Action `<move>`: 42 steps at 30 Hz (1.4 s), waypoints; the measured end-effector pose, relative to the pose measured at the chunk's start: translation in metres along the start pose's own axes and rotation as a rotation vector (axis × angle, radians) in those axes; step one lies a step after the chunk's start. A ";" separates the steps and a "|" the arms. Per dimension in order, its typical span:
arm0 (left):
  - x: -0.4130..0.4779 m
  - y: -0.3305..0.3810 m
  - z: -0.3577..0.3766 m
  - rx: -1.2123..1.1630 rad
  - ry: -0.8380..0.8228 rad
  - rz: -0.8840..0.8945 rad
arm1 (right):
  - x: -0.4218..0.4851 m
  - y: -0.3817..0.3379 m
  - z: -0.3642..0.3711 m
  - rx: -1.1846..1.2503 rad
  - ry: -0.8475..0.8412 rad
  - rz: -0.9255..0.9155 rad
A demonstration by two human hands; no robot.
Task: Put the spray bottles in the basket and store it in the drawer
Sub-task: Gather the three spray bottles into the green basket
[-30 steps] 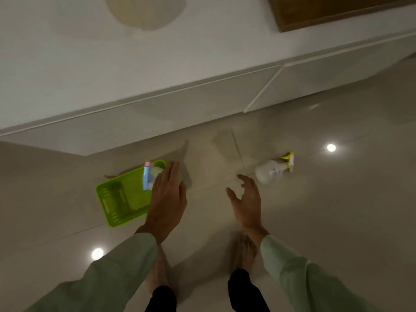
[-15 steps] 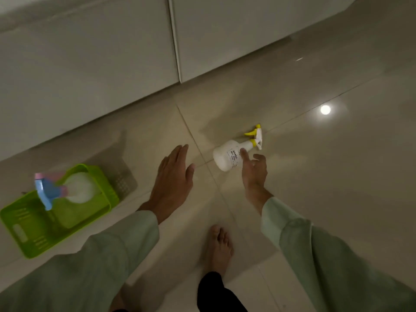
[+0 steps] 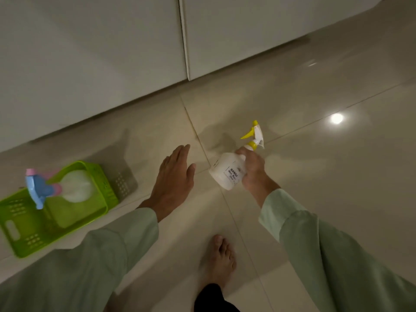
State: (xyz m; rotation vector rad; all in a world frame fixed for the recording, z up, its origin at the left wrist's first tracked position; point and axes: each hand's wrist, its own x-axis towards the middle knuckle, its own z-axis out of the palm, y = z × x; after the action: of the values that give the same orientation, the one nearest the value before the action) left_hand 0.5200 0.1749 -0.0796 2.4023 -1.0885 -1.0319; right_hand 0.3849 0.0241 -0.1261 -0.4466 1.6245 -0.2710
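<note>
A white spray bottle with a yellow trigger is tilted just above the glossy floor, and my right hand is closed around its neck and shoulder. My left hand hovers flat with fingers apart, empty, between that bottle and the green basket. The basket sits on the floor at the far left. A second white spray bottle with a blue and pink head stands upright inside it.
White cabinet drawer fronts run along the top, shut, with a seam between two of them. My bare foot stands on the beige tiled floor below my hands. A ceiling light reflects on the tiles at right.
My right hand reached the yellow-trigger bottle and closed on it, tipping it up off the floor. My left hand left the basket and drifted right. The view swung down and right.
</note>
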 end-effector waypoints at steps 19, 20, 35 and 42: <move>-0.219 -0.155 -0.222 -0.272 0.398 -0.242 | -0.321 0.111 0.191 -0.437 -0.491 -0.514; -0.228 -0.172 -0.229 -0.272 0.402 -0.268 | -0.329 0.128 0.206 -0.480 -0.485 -0.545; -0.210 -0.346 -0.224 -0.337 0.335 -0.336 | -0.258 0.329 0.344 -0.846 -0.290 -1.017; -0.192 -0.374 -0.213 -0.351 0.310 -0.343 | -0.225 0.358 0.348 -0.957 -0.248 -1.047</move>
State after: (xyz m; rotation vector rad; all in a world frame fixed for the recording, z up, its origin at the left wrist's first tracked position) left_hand 0.7837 0.5638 -0.0376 2.3891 -0.3634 -0.8230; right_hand 0.6978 0.4734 -0.1157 -1.9789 1.0534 -0.1703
